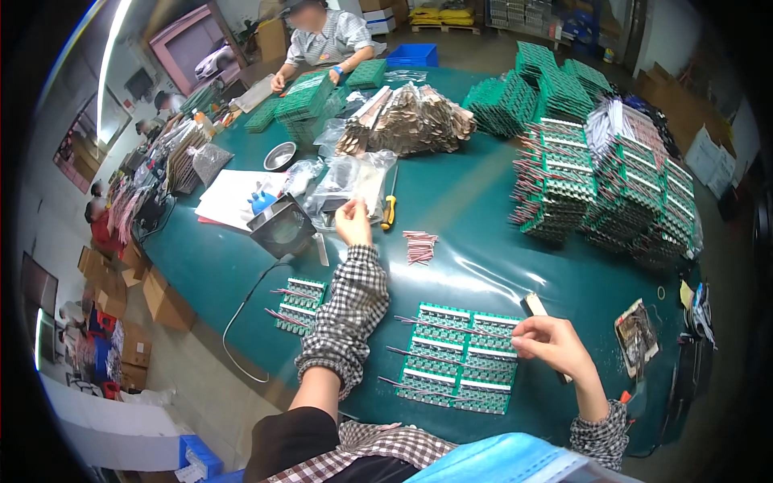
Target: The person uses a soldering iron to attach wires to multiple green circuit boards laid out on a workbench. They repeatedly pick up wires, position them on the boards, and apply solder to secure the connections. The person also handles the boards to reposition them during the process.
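Observation:
My left hand [354, 222] reaches forward to the near edge of a clear plastic bag [372, 179]. Its thumb and fingers are pinched together, and whatever is between them is too small to make out. My right hand [555, 344] is at the right edge of a green circuit board panel [435, 358], with thumb and forefinger closed; I cannot see what they hold. Dark and red wires lie across that panel in rows. Partly behind my left sleeve lies a smaller circuit board panel [299, 304] with wires. A small pile of short reddish wires [420, 247] sits beyond the larger panel.
A black box-shaped fan [283, 229] with a cable stands left of my left hand. A yellow-handled screwdriver [389, 212] lies beside the bag. Tall stacks of circuit boards [555, 177] fill the right back. Across the table [475, 278], a person [330, 44] handles green boards.

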Motion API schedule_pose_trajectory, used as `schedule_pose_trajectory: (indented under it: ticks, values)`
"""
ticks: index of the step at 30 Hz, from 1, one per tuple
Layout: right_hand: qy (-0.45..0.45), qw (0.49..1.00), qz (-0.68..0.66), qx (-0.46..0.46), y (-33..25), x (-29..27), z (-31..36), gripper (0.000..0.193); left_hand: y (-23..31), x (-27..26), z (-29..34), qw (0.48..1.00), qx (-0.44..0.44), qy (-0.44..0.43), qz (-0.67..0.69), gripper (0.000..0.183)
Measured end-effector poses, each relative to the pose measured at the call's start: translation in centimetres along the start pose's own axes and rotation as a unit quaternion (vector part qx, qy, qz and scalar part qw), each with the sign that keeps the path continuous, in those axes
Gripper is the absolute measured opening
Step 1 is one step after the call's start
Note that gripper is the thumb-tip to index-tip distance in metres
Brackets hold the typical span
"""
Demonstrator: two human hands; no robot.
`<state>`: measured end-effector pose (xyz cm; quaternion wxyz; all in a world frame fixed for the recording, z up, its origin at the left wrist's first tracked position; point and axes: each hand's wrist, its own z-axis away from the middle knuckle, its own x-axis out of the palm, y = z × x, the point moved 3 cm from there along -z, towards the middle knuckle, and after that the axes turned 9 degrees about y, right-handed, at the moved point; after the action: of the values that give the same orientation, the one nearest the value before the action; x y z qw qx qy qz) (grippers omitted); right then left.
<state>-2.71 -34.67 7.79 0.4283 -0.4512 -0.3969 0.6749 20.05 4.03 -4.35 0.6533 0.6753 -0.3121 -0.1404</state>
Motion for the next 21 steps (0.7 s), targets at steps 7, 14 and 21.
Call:
schedule_pose_trajectory:
  ticks: [7, 14, 21]
  values:
    - [0.037, 0.999, 0.000, 0.009, 0.9, -1.2, 3.2, 0.017, -0.1, -2.6, 1.4, 0.992, -0.098, 0.084, -0.011, 0.013]
    - [0.037, 0.999, -0.013, 0.013, 1.0, 0.2, 5.6, 0.017, -1.9, -6.4, -0.8, 0.983, -0.168, 0.021, -0.067, 0.026]
    - [0.051, 0.998, 0.005, -0.019, 1.4, -0.4, 8.0, 0.015, 7.2, -3.5, 6.3, 0.888, 0.348, 0.005, -0.301, 0.033]
